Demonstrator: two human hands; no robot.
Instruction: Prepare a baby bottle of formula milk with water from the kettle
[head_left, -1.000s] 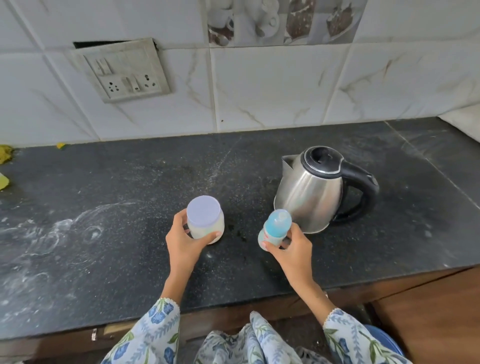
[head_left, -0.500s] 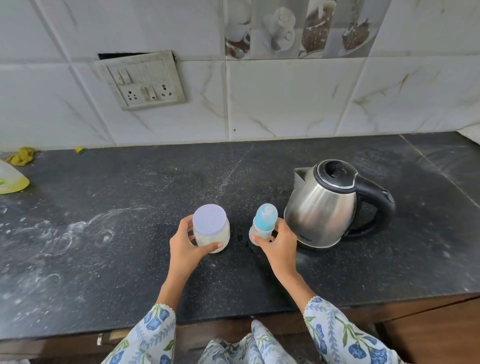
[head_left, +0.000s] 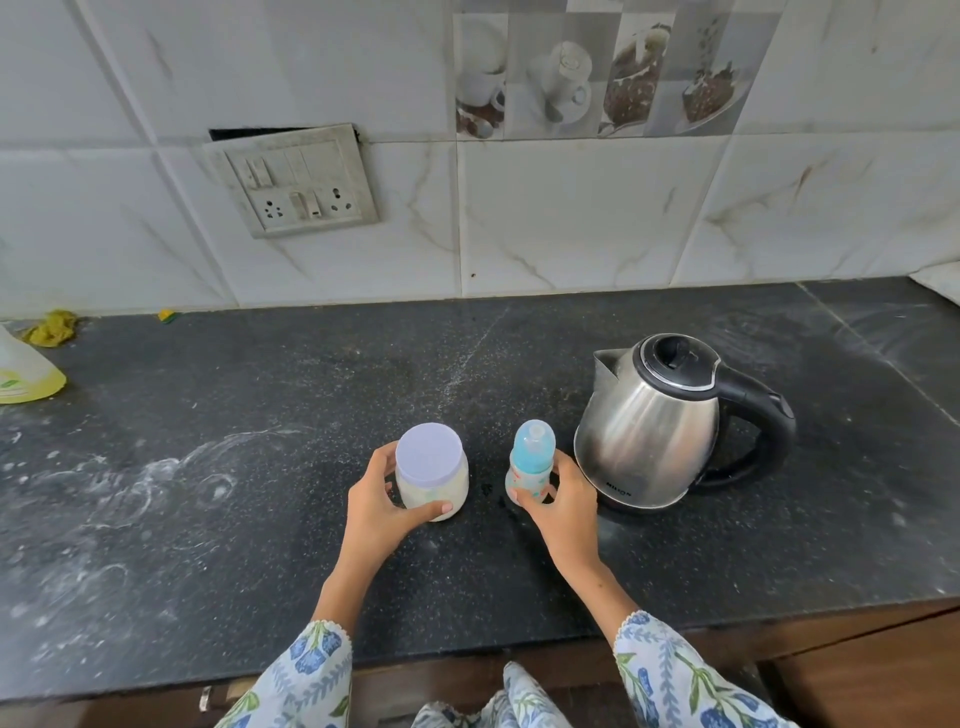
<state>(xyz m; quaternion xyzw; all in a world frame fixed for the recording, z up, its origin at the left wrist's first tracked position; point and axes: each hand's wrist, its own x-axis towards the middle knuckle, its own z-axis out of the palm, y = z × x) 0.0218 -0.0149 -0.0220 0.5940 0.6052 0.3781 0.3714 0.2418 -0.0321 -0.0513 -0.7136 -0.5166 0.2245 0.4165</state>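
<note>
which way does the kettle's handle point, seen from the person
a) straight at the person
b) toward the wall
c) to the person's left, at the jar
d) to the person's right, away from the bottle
d: the kettle has its black handle on its right side, away from the baby bottle, while its spout faces up and left toward the wall.

Home kitchen: dark stone counter (head_left: 208, 467), tiled wall w/ cup-print tile (head_left: 597, 67), socket plate (head_left: 296, 179), kettle (head_left: 660, 421).
</note>
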